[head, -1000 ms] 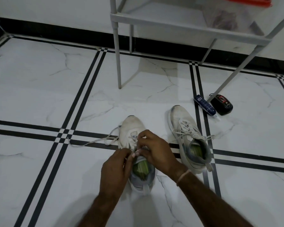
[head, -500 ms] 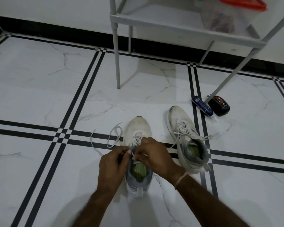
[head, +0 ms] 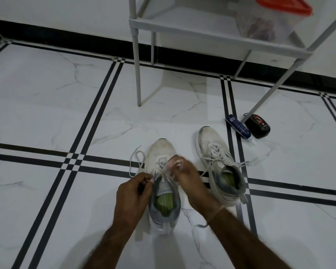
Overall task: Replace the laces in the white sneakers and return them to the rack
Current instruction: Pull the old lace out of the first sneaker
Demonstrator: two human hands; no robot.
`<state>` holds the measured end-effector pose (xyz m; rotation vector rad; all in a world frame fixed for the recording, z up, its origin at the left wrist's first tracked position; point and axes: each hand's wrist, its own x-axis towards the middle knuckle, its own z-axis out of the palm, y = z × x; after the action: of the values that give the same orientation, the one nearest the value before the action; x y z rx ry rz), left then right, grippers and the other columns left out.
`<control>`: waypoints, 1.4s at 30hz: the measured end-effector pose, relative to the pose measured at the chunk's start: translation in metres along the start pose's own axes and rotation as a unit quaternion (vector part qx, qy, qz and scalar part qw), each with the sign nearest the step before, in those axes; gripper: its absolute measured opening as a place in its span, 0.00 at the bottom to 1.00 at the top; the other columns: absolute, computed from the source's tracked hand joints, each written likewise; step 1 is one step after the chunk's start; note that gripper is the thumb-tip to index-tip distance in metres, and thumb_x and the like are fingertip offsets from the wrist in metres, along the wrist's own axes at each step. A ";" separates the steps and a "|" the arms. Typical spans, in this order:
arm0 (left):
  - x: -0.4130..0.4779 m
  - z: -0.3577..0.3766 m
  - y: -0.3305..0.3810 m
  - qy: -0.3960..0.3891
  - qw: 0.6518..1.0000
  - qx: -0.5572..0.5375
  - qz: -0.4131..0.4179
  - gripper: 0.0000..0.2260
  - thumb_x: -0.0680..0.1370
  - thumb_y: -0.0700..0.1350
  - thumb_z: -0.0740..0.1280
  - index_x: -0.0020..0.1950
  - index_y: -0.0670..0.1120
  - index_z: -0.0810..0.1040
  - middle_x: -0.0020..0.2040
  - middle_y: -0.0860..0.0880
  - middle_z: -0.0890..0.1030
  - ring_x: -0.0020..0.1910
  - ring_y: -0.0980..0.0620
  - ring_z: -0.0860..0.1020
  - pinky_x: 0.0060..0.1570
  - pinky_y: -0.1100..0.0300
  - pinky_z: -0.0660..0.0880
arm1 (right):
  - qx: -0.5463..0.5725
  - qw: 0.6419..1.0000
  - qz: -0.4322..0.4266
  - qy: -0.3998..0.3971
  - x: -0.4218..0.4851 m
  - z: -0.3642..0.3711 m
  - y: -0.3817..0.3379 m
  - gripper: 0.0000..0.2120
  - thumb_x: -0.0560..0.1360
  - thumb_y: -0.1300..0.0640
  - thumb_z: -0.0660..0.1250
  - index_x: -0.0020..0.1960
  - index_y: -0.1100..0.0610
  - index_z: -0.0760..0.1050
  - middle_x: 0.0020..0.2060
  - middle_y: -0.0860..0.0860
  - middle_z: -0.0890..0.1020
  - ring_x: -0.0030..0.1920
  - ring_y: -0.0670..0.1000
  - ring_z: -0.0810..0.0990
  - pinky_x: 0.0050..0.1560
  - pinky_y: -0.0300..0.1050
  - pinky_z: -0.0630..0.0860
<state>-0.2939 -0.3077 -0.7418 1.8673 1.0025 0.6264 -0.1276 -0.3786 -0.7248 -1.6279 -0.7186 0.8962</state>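
Two white sneakers with green insoles stand on the marble floor, toes pointing away from me. Over the tongue of the left sneaker [head: 161, 150] both my hands work its white lace [head: 137, 162]. My left hand [head: 133, 193] pinches one lace end at the shoe's left side. My right hand [head: 186, 177], blurred by motion, grips the other strand above the eyelets. A loose loop of the lace trails on the floor to the left of the toe. The right sneaker [head: 217, 162] sits laced, its ends hanging loose over the sides.
A grey metal rack [head: 211, 33] stands against the wall ahead, a clear container with an orange lid [head: 275, 14] on its shelf. By the rack's right front leg lie a blue tube [head: 238, 126] and a black case [head: 257, 125].
My hands have drawn apart over the left sneaker, the left pulling its lace end out to the side. The long strand on the floor has shortened into a loop by the toe.
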 end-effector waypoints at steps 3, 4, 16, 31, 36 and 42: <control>0.000 0.000 0.001 -0.002 1.000 -0.005 0.000 0.07 0.78 0.45 0.71 0.48 0.58 0.80 0.42 0.67 0.82 0.42 0.63 0.81 0.40 0.71 0.76 | 0.198 0.977 0.075 0.030 -0.002 -0.015 -0.008 0.12 0.85 0.56 0.60 0.43 0.56 0.73 0.36 0.51 0.79 0.33 0.45 0.74 0.39 0.44 0.69; -0.001 0.000 0.000 -0.003 1.000 -0.008 -0.003 0.07 0.78 0.45 0.71 0.48 0.59 0.80 0.42 0.67 0.82 0.42 0.63 0.81 0.40 0.71 0.76 | 0.108 0.993 0.034 0.004 -0.004 -0.019 -0.007 0.09 0.85 0.57 0.61 0.46 0.57 0.71 0.35 0.46 0.78 0.33 0.43 0.74 0.38 0.42 0.69; 0.007 0.007 -0.004 -0.031 0.999 0.036 0.000 0.12 0.76 0.45 0.72 0.59 0.56 0.80 0.48 0.61 0.79 0.45 0.60 0.80 0.40 0.62 0.80 | 0.037 0.986 0.128 0.100 0.010 -0.038 -0.006 0.06 0.82 0.57 0.66 0.55 0.59 0.77 0.49 0.50 0.80 0.48 0.50 0.79 0.40 0.41 0.79; 0.042 0.015 0.014 -0.039 0.937 -0.232 -0.258 0.06 0.80 0.39 0.68 0.46 0.50 0.81 0.44 0.52 0.83 0.42 0.55 0.80 0.42 0.59 0.77 | -0.229 0.961 -0.105 0.112 -0.023 -0.016 0.030 0.13 0.71 0.55 0.75 0.53 0.51 0.75 0.54 0.48 0.71 0.52 0.50 0.78 0.44 0.51 0.83; 0.035 0.016 0.010 0.008 0.871 -0.368 -0.327 0.10 0.82 0.35 0.63 0.47 0.49 0.76 0.37 0.50 0.77 0.33 0.55 0.71 0.27 0.65 0.66 | -0.274 0.949 -0.097 0.122 -0.025 -0.013 0.029 0.14 0.72 0.59 0.72 0.55 0.47 0.74 0.51 0.46 0.74 0.45 0.47 0.79 0.43 0.52 0.81; 0.040 0.019 -0.001 -0.020 0.984 -0.150 -0.093 0.03 0.76 0.42 0.74 0.48 0.50 0.84 0.47 0.51 0.86 0.49 0.52 0.83 0.49 0.58 0.79 | -0.357 0.926 -0.105 0.055 -0.020 0.001 0.018 0.08 0.74 0.49 0.72 0.47 0.49 0.75 0.40 0.43 0.76 0.40 0.47 0.76 0.41 0.46 0.76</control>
<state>-0.2582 -0.2827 -0.7513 1.4980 0.9834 0.5900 -0.1392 -0.3982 -0.7387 -2.1573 -1.2055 0.3859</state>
